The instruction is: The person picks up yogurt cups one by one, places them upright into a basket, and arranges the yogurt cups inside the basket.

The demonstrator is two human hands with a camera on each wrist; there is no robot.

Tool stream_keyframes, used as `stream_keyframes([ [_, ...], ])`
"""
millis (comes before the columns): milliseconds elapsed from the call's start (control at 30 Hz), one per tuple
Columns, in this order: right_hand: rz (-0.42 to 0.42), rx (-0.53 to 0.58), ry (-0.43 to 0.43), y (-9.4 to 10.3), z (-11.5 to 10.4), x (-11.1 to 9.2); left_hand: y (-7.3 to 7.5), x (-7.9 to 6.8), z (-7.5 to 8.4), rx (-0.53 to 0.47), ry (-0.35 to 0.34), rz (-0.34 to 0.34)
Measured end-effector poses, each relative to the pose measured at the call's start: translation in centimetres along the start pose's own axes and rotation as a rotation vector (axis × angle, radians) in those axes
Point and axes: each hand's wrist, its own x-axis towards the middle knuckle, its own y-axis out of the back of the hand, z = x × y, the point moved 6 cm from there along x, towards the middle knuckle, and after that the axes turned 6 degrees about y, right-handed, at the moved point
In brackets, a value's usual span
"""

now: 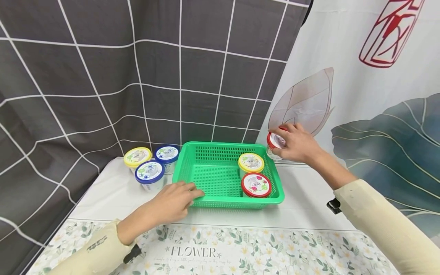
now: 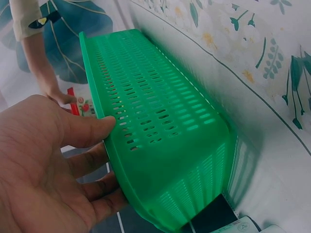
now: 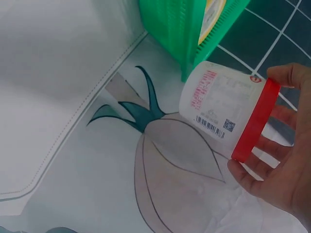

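My right hand [image 1: 296, 143] grips a white tub with a red lid [image 3: 223, 107] by its lid, just beyond the basket's right end. In the right wrist view, the thumb and fingers of the right hand [image 3: 286, 150] curl round the lid's edge. My left hand [image 1: 177, 202] is at the front left corner of a green plastic basket [image 1: 225, 204]. The left wrist view shows the thumb of the left hand [image 2: 53, 155] on the basket's rim, with the fingers bent behind it. Inside the basket's right side stand a yellow-lidded tub [image 1: 251, 163] and another red-lidded tub [image 1: 256, 185].
Left of the basket stand a yellow-lidded tub [image 1: 137, 156] and two blue-lidded tubs, one in front [image 1: 149, 172] and one behind [image 1: 167, 154]. A dark checked curtain [image 1: 158, 65] hangs behind. A floral cloth [image 1: 192, 248] covers the table's near part.
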Motion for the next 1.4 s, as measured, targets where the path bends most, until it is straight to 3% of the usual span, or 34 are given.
stream_keyframes([
  [1400, 0.009, -0.009, 0.132, -1.2, -3.6, 0.0, -0.1, 0.0, -0.2, 0.005, -0.003, 0.010],
])
